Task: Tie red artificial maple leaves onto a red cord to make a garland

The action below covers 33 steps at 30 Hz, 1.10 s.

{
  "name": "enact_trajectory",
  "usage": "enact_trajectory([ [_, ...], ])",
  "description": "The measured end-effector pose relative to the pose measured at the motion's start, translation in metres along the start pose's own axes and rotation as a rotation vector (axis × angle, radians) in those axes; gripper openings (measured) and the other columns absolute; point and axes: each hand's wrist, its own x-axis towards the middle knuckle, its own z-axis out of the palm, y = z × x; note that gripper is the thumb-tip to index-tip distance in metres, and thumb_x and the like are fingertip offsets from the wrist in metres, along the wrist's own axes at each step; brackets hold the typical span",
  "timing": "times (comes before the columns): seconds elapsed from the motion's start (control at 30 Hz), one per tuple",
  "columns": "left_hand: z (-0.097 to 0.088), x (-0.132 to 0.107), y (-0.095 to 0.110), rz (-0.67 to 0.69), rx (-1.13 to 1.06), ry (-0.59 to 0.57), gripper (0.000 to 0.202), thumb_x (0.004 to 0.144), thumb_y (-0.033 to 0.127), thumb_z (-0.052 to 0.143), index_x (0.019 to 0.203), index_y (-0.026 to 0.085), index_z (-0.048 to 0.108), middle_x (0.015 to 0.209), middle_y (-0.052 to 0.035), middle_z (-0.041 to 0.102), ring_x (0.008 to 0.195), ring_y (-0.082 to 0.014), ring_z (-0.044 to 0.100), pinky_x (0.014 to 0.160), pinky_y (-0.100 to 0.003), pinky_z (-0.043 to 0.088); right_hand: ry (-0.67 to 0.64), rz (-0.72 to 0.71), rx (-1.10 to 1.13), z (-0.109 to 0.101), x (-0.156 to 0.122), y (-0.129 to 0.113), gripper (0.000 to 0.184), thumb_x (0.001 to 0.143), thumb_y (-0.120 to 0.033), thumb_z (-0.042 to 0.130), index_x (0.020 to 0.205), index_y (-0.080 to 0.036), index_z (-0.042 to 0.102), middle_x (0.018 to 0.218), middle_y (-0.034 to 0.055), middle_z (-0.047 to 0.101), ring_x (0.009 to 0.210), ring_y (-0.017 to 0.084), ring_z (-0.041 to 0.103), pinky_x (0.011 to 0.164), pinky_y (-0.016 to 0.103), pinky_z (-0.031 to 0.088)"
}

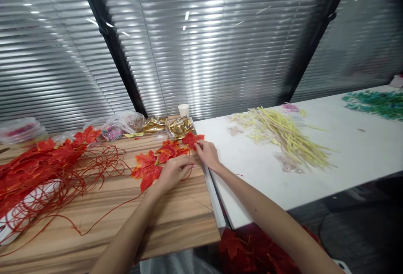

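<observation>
My right hand [207,154] pinches the edge of a small red artificial maple leaf [190,138] near the right edge of the wooden tabletop. Close by on the left, my left hand [174,174] has its fingertips together on a thin red cord [190,172], which loops just below them. Beside the hands lie an orange-red maple leaf [170,150] and a larger one [147,167], partly behind my left hand. A long stretch of cord runs from under my left forearm toward the left. The exact grip of the left fingertips is partly hidden.
A heap of red leaves [47,156] and tangled red cord [91,169] covers the left of the wooden table [176,223]. Gold packets [181,127] and a paper cup [183,110] stand behind. Yellow strips [292,139] lie on the white table [252,181]; red leaves [233,244] sit below.
</observation>
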Motion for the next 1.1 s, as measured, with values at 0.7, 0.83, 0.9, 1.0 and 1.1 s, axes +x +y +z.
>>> enact_trajectory([
  [0.7, 0.0018, -0.0018, -0.0033, -0.035, 0.022, -0.006, 0.020, 0.082, 0.017, 0.046, 0.088, 0.018, 0.065, 0.091, -0.0034, 0.067, 0.085, -0.0133, 0.061, 0.077, -0.024, 0.047, 0.142, 0.053, 0.197, 0.0018, 0.0040, 0.0039, 0.024, 0.081, -0.027, 0.043, 0.074, -0.019, 0.065, 0.067, 0.0006, 0.065, 0.060, 0.014, 0.056, 0.057, 0.022, 0.035],
  [0.83, 0.0015, -0.0015, -0.0025, -0.036, 0.007, -0.030, 0.021, 0.082, 0.014, 0.044, 0.086, 0.018, 0.065, 0.088, -0.0029, 0.067, 0.081, -0.0121, 0.060, 0.074, -0.023, 0.046, 0.137, 0.019, 0.181, 0.0023, 0.0026, 0.0018, 0.023, 0.081, -0.026, 0.044, 0.077, -0.020, 0.066, 0.071, 0.0010, 0.066, 0.061, 0.014, 0.056, 0.058, 0.022, 0.036],
  [0.9, 0.0013, -0.0014, -0.0025, -0.043, 0.005, -0.042, 0.021, 0.082, 0.013, 0.045, 0.086, 0.018, 0.064, 0.087, -0.0027, 0.066, 0.080, -0.0118, 0.059, 0.074, -0.023, 0.045, 0.131, 0.002, 0.171, 0.0034, 0.0020, 0.0012, 0.022, 0.081, -0.025, 0.044, 0.077, -0.020, 0.066, 0.072, 0.0011, 0.066, 0.062, 0.014, 0.056, 0.059, 0.022, 0.036],
  [1.0, 0.0012, -0.0014, -0.0025, -0.057, 0.021, -0.060, 0.020, 0.080, 0.012, 0.045, 0.085, 0.017, 0.064, 0.085, -0.0023, 0.066, 0.077, -0.0116, 0.058, 0.072, -0.022, 0.044, 0.116, -0.028, 0.162, 0.0051, 0.0011, 0.0006, 0.022, 0.082, -0.024, 0.045, 0.078, -0.019, 0.065, 0.073, 0.0011, 0.066, 0.064, 0.014, 0.056, 0.060, 0.022, 0.036],
  [1.1, 0.0012, -0.0015, -0.0023, -0.063, 0.031, -0.077, 0.020, 0.079, 0.010, 0.046, 0.084, 0.017, 0.064, 0.084, -0.0019, 0.066, 0.076, -0.0114, 0.058, 0.071, -0.021, 0.044, 0.098, -0.055, 0.148, 0.0059, 0.0003, -0.0002, 0.021, 0.082, -0.024, 0.045, 0.077, -0.019, 0.065, 0.073, 0.0010, 0.066, 0.064, 0.013, 0.056, 0.062, 0.022, 0.036],
])
